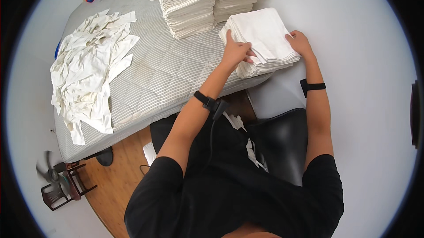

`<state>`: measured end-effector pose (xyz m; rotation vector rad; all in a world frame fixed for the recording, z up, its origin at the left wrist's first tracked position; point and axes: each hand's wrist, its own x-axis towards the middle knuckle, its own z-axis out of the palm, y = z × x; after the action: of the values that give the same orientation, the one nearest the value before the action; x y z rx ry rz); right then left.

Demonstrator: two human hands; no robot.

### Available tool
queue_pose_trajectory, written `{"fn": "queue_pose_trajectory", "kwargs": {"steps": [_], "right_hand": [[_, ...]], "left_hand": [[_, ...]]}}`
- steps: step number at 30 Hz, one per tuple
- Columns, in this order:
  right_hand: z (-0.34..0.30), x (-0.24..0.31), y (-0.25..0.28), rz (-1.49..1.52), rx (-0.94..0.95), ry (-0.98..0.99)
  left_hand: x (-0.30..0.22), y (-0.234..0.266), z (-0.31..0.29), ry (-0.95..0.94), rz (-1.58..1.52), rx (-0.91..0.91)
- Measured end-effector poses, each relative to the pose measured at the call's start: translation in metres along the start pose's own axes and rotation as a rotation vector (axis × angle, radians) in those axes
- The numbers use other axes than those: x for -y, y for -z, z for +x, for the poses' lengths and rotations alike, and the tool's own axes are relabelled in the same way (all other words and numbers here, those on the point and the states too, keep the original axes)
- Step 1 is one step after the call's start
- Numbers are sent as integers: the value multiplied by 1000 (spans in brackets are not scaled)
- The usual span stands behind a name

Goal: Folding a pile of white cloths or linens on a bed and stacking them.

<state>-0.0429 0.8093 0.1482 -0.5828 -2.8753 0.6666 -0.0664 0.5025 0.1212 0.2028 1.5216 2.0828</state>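
Observation:
A folded stack of white cloths lies near the right end of the mattress, against the wall. My left hand touches its near left corner; the thumb points away along the left side and the fingers spread apart at the front edge. At the opposite side my right hand grips the stack's right edge, its thumb on the top cloth and the other fingers partly hidden. The uppermost layers hang a little unevenly at the front.
Behind stand two tall piles of folded white cloths. A loose heap of white cloths covers the mattress's left part. The striped mattress ends before me. A black seat is below, a fan at lower left.

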Motion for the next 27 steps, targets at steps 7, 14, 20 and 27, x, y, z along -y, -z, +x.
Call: {"fn": "queue_pose_trajectory", "kwargs": {"steps": [7, 14, 20, 27], "right_hand": [[-55, 73, -3, -458, -598, 436], [-176, 206, -110, 399, 104, 546], [-213, 301, -247, 339, 181, 886], [-254, 388, -304, 228, 89, 952]], "left_hand": [[21, 124, -34, -186, 21, -299], [9, 305, -119, -231, 250, -694], [-43, 444, -209, -308, 755, -1048], [-105, 559, -227, -345, 1335, -1166]]}}
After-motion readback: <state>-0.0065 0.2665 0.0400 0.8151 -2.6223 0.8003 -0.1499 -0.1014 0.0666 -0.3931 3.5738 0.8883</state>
